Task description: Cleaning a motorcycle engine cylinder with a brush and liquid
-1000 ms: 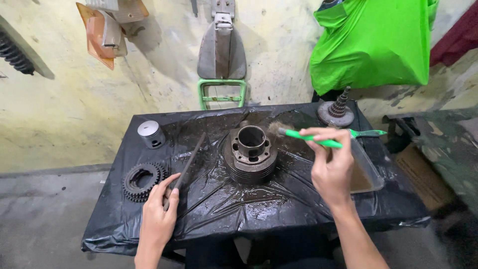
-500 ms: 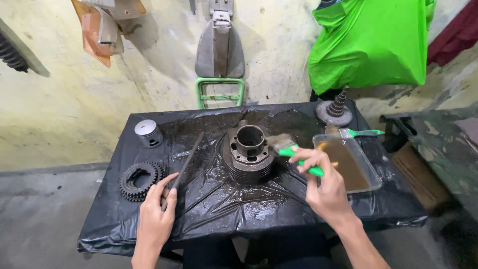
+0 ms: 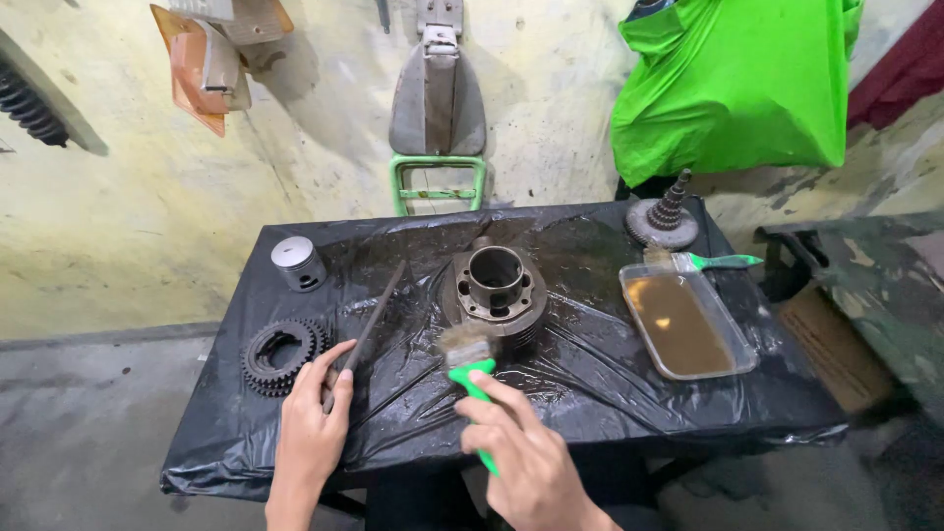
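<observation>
Head view. Right hand [image 3: 521, 447] closed round the green handle of a paintbrush [image 3: 466, 356] — fingers wrapped, thumb on top; bristles laid against the near side of the finned engine cylinder [image 3: 495, 292]. The cylinder stands bore-up mid-table on black plastic sheeting [image 3: 590, 393].

Left hand [image 3: 313, 425] rests flat-ish on the sheeting, fingers loosely curled over the near end of a long dark file [image 3: 366, 329], which runs diagonally toward the cylinder. Whether it truly grips the file or only pins it, cannot tell.

Handling, as judged: the cylinder looks cast metal, heavy and rigid, with an oily film — likely slippery. Best held by the outer fins or the base flange, not the bore. The brush is light, its bristles soft.

About it: sprocket gears [image 3: 280, 352] at left, piston [image 3: 297, 263] behind, a clear tray of brown liquid [image 3: 685, 323] at right with a second green brush [image 3: 703, 261] beside it.
</observation>
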